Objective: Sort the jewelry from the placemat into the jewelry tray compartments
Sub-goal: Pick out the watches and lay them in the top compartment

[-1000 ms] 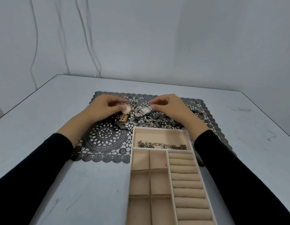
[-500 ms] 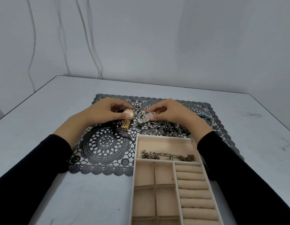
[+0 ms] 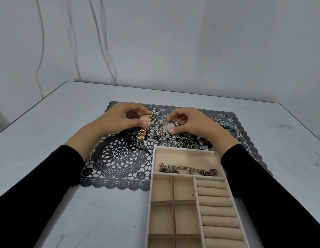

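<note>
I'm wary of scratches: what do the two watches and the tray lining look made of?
The gold watch: gold-toned metal, shiny link band. The silver watch: steel-like polished metal, glinting links. The tray lining: matte beige, probably velvet or suede-like fabric; the ring rolls look softly padded.

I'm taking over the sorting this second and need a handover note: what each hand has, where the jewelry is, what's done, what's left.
Left hand pinches the gold watch by its case; right hand pinches the silver watch. Both are over the placemat, beyond the jewelry tray.
Done: one chain lies in the tray's wide far compartment.
Left: both watches, plus the tangled pile of rings and chains on the placemat. The square compartments and ring rolls show no jewelry.
</note>
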Action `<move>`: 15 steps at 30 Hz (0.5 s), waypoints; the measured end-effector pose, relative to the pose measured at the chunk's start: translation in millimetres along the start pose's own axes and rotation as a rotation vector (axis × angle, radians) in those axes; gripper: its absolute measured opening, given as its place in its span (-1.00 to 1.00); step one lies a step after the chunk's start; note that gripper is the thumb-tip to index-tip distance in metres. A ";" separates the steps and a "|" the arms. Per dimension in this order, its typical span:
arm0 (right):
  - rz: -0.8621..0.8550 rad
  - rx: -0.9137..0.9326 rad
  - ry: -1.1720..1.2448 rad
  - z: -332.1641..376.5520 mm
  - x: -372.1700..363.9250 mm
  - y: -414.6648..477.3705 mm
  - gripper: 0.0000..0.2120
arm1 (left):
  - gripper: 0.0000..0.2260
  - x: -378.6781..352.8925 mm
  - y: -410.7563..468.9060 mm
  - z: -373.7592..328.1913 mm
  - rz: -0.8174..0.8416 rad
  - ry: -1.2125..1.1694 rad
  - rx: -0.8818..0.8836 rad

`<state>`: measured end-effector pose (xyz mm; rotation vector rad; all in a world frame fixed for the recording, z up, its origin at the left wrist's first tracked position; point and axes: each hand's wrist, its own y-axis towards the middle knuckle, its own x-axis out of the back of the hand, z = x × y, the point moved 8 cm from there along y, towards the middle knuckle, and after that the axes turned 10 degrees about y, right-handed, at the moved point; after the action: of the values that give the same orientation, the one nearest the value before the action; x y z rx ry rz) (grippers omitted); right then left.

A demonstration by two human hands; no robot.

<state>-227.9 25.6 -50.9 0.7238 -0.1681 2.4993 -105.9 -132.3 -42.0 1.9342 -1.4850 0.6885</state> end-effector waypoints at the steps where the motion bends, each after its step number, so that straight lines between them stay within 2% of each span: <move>1: 0.007 0.004 0.005 0.1 -0.3 0.4 -0.69 | -0.68 0.0 0.0 1.0 0.001 -0.007 0.003; 9: 0.070 -0.003 0.034 2.2 -4.6 -2.3 -0.68 | -0.67 4.3 -0.6 -1.1 -0.068 -0.069 0.018; 15: 0.045 0.019 0.065 3.5 -3.4 -3.3 -0.70 | -0.63 3.6 -0.8 -2.7 -0.082 -0.096 0.023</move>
<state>-222.1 25.9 -49.8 0.6515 -0.1390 2.5673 -104.4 -132.6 -37.7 2.0591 -1.4510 0.5863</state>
